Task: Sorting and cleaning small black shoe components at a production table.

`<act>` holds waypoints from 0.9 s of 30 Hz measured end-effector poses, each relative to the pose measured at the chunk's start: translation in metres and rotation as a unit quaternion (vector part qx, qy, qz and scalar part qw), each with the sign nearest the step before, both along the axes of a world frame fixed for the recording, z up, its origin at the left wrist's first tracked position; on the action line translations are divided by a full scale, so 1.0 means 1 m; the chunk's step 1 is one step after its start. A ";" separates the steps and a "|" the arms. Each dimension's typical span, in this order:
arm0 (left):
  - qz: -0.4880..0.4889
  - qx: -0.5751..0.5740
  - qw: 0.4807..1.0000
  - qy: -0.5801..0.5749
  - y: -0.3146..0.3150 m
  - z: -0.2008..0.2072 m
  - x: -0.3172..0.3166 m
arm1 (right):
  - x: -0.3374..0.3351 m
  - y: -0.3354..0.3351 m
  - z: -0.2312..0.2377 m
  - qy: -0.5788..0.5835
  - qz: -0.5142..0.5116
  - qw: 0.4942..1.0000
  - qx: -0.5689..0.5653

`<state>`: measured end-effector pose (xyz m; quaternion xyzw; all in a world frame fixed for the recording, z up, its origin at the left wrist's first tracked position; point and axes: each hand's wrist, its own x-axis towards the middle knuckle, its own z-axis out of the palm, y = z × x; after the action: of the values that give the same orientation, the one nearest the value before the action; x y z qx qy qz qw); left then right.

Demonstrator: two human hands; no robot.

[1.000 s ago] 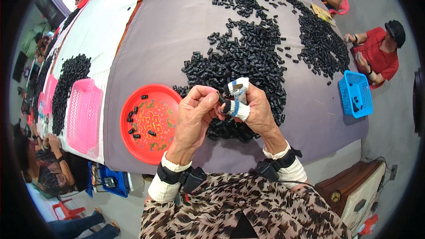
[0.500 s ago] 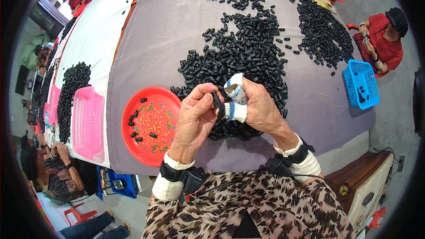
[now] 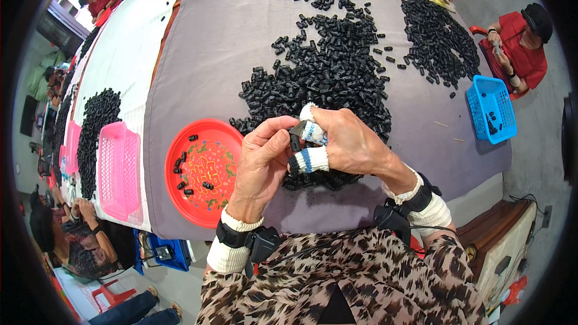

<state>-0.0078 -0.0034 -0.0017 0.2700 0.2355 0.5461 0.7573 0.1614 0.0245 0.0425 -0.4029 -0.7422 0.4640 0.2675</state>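
Note:
Between the thumb and fingertips of my left hand point(image 3: 263, 159) is a small black cylindrical piece point(image 3: 294, 142), held above the near edge of a black heap. My right hand point(image 3: 356, 144) is closed close against it, with white and blue knitted covers point(image 3: 310, 159) on its thumb and a finger. A thin grey blade-like piece point(image 3: 299, 127) shows between the covered thumb and the black piece; its other end is hidden in the right hand. Left of my hands, a round red tray point(image 3: 174, 195) with a printed pattern holds several black pieces.
The large heap of black pieces point(image 3: 325, 78) spreads over the grey tablecloth point(image 3: 198, 54). Pink baskets point(image 3: 118, 171) stand at the left, a blue basket point(image 3: 490, 108) at the right edge. A person in red point(image 3: 521, 54) sits at the right; others work along the left.
My right hand has turned and closed in over the black piece, its covered thumb now nearer my left fingertips. The grey blade-like piece has come into sight. My left hand has barely moved.

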 end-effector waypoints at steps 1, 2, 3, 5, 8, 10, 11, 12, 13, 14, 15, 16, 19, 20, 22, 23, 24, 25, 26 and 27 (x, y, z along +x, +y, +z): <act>-0.001 -0.001 1.000 0.000 0.000 0.000 0.000 | 0.000 0.001 0.000 -0.007 0.003 1.000 0.003; -0.002 0.005 1.000 0.000 0.000 0.000 0.000 | 0.001 0.001 0.001 -0.007 0.002 1.000 0.002; -0.002 0.010 1.000 0.000 0.001 0.000 0.000 | 0.002 0.002 0.002 -0.012 0.010 1.000 0.007; -0.005 0.013 1.000 0.005 0.001 -0.001 -0.001 | 0.002 0.003 0.002 -0.018 0.019 1.000 0.010; -0.005 0.013 1.000 0.014 0.001 -0.002 -0.002 | 0.001 0.004 0.000 -0.026 0.028 0.999 0.022; -0.002 0.011 1.000 0.018 0.001 -0.002 -0.002 | 0.002 0.004 -0.001 -0.037 0.036 0.999 0.019; -0.005 0.009 1.000 0.021 0.001 -0.002 -0.002 | 0.002 0.004 0.000 -0.037 0.036 0.998 0.019; -0.008 0.007 1.000 0.024 0.000 -0.001 -0.003 | 0.002 0.003 -0.001 -0.033 0.036 0.998 0.025; -0.007 0.006 1.000 0.024 0.000 -0.001 -0.002 | 0.001 0.003 -0.001 -0.028 0.037 0.998 0.031; -0.007 -0.001 1.000 0.025 0.000 -0.002 -0.002 | 0.001 0.003 -0.002 -0.029 0.036 0.998 0.030; -0.007 -0.007 1.000 0.025 0.000 -0.003 -0.001 | 0.001 0.003 -0.003 -0.033 0.036 0.998 0.038; -0.008 -0.009 1.000 0.024 0.000 -0.004 -0.001 | 0.001 0.003 -0.004 -0.038 0.037 0.998 0.046; 0.001 -0.009 0.999 0.038 -0.001 -0.005 -0.003 | -0.001 0.003 -0.009 -0.052 0.049 0.996 0.054; -0.001 -0.007 0.999 0.043 -0.001 -0.005 -0.003 | 0.000 0.003 -0.010 -0.053 0.048 0.996 0.054; -0.004 -0.006 0.999 0.047 -0.001 -0.004 -0.001 | 0.001 0.003 -0.012 -0.050 0.054 0.996 0.047; 0.002 -0.006 0.999 0.054 -0.001 -0.003 0.000 | 0.002 0.004 -0.014 -0.049 0.054 0.996 0.046; 0.008 -0.006 0.998 0.060 -0.002 -0.003 0.000 | 0.002 0.004 -0.016 -0.053 0.057 0.995 0.061; 0.007 -0.007 0.998 0.060 -0.001 -0.003 0.000 | 0.003 0.004 -0.017 -0.056 0.060 0.994 0.075; 0.011 -0.005 0.997 0.074 -0.001 -0.003 0.000 | 0.002 0.003 -0.017 -0.055 0.061 0.994 0.074; 0.015 -0.004 0.996 0.088 -0.001 -0.003 -0.001 | 0.001 0.002 -0.017 -0.042 0.052 0.995 0.081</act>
<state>-0.0083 -0.0046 -0.0047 0.3104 0.3072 0.5308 0.7263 0.1621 0.0264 0.0252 -0.3600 -0.8076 0.3987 0.2434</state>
